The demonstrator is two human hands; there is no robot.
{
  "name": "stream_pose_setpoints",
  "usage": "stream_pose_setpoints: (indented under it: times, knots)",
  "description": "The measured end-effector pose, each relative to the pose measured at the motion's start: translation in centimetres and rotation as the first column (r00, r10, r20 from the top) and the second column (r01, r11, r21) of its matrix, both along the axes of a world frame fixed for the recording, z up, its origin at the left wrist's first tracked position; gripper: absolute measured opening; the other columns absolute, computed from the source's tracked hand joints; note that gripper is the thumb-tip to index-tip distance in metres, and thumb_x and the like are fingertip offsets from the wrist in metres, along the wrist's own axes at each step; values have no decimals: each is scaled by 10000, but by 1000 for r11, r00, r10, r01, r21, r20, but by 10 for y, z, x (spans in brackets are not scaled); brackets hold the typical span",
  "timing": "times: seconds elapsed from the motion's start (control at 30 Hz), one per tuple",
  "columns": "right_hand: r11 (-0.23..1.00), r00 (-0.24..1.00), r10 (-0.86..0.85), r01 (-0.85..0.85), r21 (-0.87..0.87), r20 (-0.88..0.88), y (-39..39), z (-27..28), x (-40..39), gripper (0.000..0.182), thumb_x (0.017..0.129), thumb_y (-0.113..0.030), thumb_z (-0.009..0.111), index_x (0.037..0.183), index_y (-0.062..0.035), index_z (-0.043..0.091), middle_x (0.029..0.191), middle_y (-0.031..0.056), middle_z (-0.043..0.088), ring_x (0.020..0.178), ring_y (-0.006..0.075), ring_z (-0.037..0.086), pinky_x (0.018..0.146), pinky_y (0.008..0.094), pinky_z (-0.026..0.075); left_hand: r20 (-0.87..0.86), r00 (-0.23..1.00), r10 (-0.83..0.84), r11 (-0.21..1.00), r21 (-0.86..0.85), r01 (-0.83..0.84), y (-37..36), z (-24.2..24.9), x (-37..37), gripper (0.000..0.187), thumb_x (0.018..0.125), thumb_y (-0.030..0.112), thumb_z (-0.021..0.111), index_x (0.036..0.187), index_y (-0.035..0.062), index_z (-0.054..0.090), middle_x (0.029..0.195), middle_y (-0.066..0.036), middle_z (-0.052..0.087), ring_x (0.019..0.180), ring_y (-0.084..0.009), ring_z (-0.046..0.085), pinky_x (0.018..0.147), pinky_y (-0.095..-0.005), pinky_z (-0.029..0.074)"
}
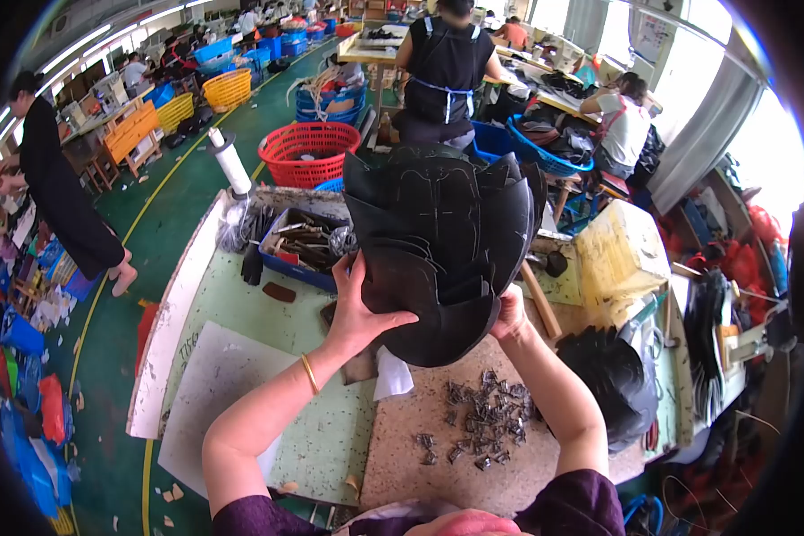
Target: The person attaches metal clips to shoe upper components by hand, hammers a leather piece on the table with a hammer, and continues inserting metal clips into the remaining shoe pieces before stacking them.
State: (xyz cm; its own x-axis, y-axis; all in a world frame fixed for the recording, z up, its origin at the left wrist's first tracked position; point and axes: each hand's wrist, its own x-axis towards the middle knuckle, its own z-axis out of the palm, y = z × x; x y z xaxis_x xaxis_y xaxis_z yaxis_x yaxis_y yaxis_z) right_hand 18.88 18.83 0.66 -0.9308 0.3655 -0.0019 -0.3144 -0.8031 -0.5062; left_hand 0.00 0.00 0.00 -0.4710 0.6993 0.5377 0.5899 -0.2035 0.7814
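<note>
A thick stack of black cut pieces (438, 259) is held up above the worktable, its layers fanned out at the top and sides. My left hand (364, 308) grips its lower left side, thumb across the front. At the lower right edge, my right hand (509, 313) holds the same stack, its fingers partly hidden behind it. Below lie several small dark pieces (487, 420) scattered on a brown board (402, 464). A crumpled white piece (392, 373) rests by the board's upper left edge.
A blue tray of tools (304, 246) stands behind my left hand. More black pieces (607, 380) are piled at right, near a yellowed block (621, 259). A wooden bar (541, 299) lies beside my right hand. A red basket (308, 154) and a person (447, 76) are beyond the table.
</note>
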Motion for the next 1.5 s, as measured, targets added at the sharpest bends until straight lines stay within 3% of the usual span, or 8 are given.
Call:
stream_pose_setpoints:
  times: [0.37,0.7,1.13,1.17,1.23,1.33,1.43,1.5]
  knots:
    - [996,924,47,-18,82,-378,-145,86,123,533,680,8,590,1208,53,534,1154,195,611,1030,314,616,975,438,472,-44,995,-88,990,110,92,-132,120,114,1141,508,284,929,1415,54,276,1345,-187,231,1276,-350,296,1048,-434,354]
    - [968,989,-139,124,-219,-54,-330,-111,292,472,797,-129,561,1248,4,518,1221,165,573,1089,296,576,998,427,444,-67,998,6,983,-184,-18,-350,-20,320,1043,489,312,927,1352,60,399,1370,-202,218,1296,-392,276,1072,-471,292]
    - [923,998,-48,30,-384,-35,-350,-198,356,456,985,-360,422,1344,-80,449,1363,119,478,1177,273,516,1003,415,439,-151,984,96,907,-393,-149,-344,-76,355,940,555,384,884,1299,72,402,1363,-290,226,1228,-445,331,1014,-488,339]
    - [980,930,-198,182,79,309,-344,-198,362,425,955,-221,508,1343,-60,440,1344,128,487,1138,247,530,988,388,446,-169,980,100,907,-390,-160,-342,-78,355,947,559,392,879,1308,77,393,1375,-292,212,1235,-450,323,1015,-492,335]
    - [809,894,-188,-95,581,407,-316,-181,384,389,889,-122,585,1259,-25,517,1205,126,577,1063,209,559,951,364,462,-211,972,101,910,-375,-176,-334,-81,352,961,567,410,868,1327,87,377,1399,-296,183,1250,-461,306,1019,-500,327]
    - [615,465,-430,-477,628,774,-289,-89,375,220,807,-84,668,1003,17,672,870,99,697,763,143,652,715,297,538,-396,916,70,891,-389,-236,-324,-70,351,924,622,477,800,1367,122,385,1457,-289,123,1336,-478,186,1076,-558,207]
    - [67,534,-820,-267,961,205,-269,-31,348,140,845,-66,646,954,8,692,777,60,677,624,100,618,553,217,477,-543,840,-17,877,-411,-247,-315,-71,344,724,696,493,733,1281,136,497,1477,-254,174,1371,-469,147,1091,-588,142]
    - [-56,661,-749,-123,991,39,-262,4,297,124,839,-55,653,950,-19,695,808,63,676,675,111,631,584,230,487,-553,829,-89,855,-469,-221,-315,-77,340,680,704,481,729,1236,112,520,1464,-235,230,1367,-470,166,1087,-588,157]
